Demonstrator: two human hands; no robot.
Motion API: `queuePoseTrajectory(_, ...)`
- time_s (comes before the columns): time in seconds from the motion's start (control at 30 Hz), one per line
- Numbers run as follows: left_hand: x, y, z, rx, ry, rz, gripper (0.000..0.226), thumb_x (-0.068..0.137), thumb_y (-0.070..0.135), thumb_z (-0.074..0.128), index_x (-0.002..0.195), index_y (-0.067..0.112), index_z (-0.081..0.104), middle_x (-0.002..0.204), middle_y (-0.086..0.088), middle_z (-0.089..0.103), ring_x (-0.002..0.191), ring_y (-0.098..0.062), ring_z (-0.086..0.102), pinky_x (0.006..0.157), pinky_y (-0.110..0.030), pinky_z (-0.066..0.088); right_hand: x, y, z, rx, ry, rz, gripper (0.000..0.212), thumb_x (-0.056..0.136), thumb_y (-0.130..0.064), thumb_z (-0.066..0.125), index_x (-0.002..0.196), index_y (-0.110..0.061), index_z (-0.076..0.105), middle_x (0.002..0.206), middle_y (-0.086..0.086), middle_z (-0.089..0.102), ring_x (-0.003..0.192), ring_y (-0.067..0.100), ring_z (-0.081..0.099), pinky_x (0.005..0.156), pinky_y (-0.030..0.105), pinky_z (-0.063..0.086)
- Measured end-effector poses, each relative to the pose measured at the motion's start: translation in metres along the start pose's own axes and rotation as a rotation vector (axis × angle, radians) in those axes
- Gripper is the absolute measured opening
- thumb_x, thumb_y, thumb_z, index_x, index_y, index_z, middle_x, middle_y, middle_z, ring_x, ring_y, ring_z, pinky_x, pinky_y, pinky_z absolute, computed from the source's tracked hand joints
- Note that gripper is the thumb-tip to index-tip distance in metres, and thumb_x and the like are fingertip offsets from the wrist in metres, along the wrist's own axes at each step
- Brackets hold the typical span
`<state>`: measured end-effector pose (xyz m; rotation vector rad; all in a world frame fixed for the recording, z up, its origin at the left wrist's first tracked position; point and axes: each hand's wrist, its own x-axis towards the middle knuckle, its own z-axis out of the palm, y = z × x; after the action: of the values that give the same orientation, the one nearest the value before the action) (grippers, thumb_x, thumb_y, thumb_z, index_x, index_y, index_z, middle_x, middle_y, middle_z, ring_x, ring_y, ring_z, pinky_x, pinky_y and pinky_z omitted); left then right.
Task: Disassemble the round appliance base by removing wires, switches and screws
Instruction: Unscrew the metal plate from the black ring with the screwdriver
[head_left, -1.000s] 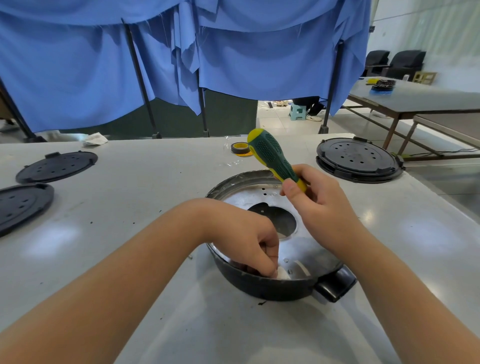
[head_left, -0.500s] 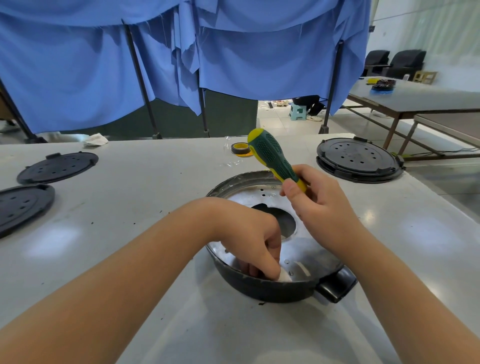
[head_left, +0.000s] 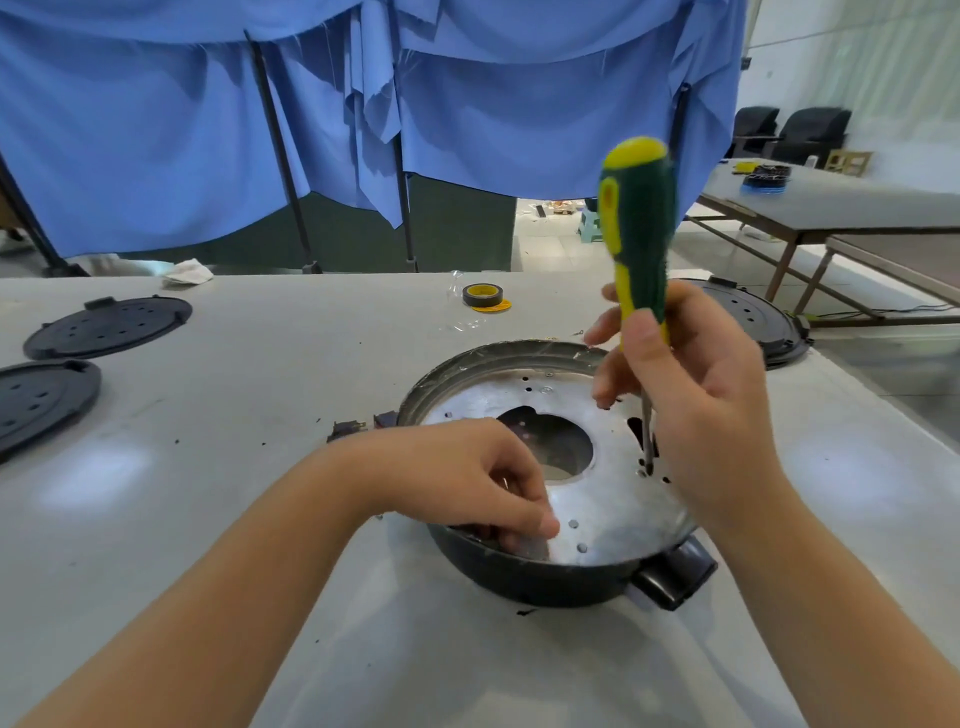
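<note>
The round appliance base (head_left: 524, 577) sits on the white table in front of me, a black shell with a shiny metal plate (head_left: 608, 499) inside that has a large centre hole. My right hand (head_left: 696, 395) grips a green and yellow screwdriver (head_left: 636, 223), held upright with its tip down on the plate's right side. My left hand (head_left: 467, 478) rests at the near left rim, fingers curled down onto the plate; what they touch is hidden. A black handle stub (head_left: 675, 577) sticks out of the base at the near right.
Two black perforated lids (head_left: 109, 325) (head_left: 36, 400) lie at the far left, another (head_left: 763, 322) behind my right hand. A roll of black and yellow tape (head_left: 483, 297) lies behind the base. Small black parts (head_left: 358, 427) lie left of the base. Blue curtains hang behind.
My right hand has swung the screwdriver from a tilt to upright and set its tip on the plate's right side. My left hand shifted slightly along the near rim.
</note>
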<state>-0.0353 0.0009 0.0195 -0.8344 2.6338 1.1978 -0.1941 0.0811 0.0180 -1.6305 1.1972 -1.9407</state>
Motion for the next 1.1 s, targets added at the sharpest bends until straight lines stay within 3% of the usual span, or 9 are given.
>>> queuePoseTrajectory(0.1,-0.001,-0.007,0.008,-0.17,0.157,0.031,0.015,0.088,0.041,0.062,0.079,0.032,0.069,0.075,0.009,0.072,0.068,-0.001,0.066,0.064,-0.013,0.05,0.0,-0.004,0.0,0.198,-0.045,0.121,0.018,0.096,-0.019,0.045,0.106,-0.009,0.056,0.084,0.001,0.069,0.061,0.017,0.064,0.061,0.025,0.054)
queuePoseTrajectory(0.27,-0.008,-0.015,0.023,-0.011,0.501,0.225,0.013,0.088,0.035,0.06,0.077,0.033,0.066,0.078,0.014,0.067,0.078,-0.004,0.064,0.072,-0.024,0.052,-0.001,0.0,0.006,0.31,-0.113,0.291,0.025,0.087,-0.027,0.045,0.104,-0.011,0.053,0.084,0.004,0.072,0.062,0.018,0.067,0.061,0.027,0.055)
queuePoseTrajectory(0.33,-0.013,-0.017,0.028,0.059,0.563,0.287,0.012,0.087,0.031,0.059,0.077,0.032,0.066,0.078,0.015,0.064,0.081,-0.003,0.062,0.072,-0.023,0.049,-0.002,0.001,0.008,0.359,-0.124,0.312,0.023,0.089,-0.026,0.044,0.103,-0.011,0.053,0.084,0.005,0.072,0.062,0.019,0.067,0.06,0.028,0.055)
queuePoseTrajectory(0.6,-0.01,-0.018,0.036,0.2,0.521,0.167,0.03,0.081,0.017,0.049,0.09,0.04,0.065,0.087,0.021,0.065,0.088,0.004,0.055,0.073,-0.015,0.046,-0.005,0.004,0.016,0.447,-0.156,0.382,0.022,0.088,-0.024,0.042,0.101,-0.008,0.051,0.078,0.007,0.069,0.057,0.019,0.065,0.057,0.029,0.055)
queuePoseTrajectory(0.77,-0.011,-0.017,0.036,0.22,0.509,0.139,0.032,0.081,0.016,0.048,0.094,0.039,0.065,0.087,0.018,0.069,0.084,-0.001,0.059,0.075,-0.025,0.05,-0.006,0.005,0.017,0.441,-0.185,0.391,0.021,0.09,-0.023,0.041,0.102,-0.008,0.051,0.081,0.008,0.069,0.059,0.02,0.066,0.058,0.03,0.055)
queuePoseTrajectory(0.97,-0.011,-0.016,0.035,0.229,0.494,0.128,0.033,0.082,0.016,0.048,0.092,0.042,0.066,0.086,0.023,0.067,0.086,0.005,0.056,0.07,-0.011,0.044,-0.007,0.004,0.016,0.434,-0.192,0.392,0.02,0.094,-0.024,0.041,0.102,-0.009,0.052,0.082,0.008,0.068,0.058,0.019,0.065,0.056,0.028,0.054)
queuePoseTrajectory(1.1,-0.011,-0.016,0.035,0.227,0.489,0.124,0.033,0.08,0.017,0.047,0.093,0.043,0.065,0.088,0.024,0.067,0.087,0.006,0.056,0.071,-0.01,0.045,-0.007,0.005,0.017,0.432,-0.199,0.398,0.02,0.093,-0.022,0.039,0.102,-0.008,0.051,0.083,0.009,0.068,0.057,0.019,0.065,0.055,0.027,0.053)
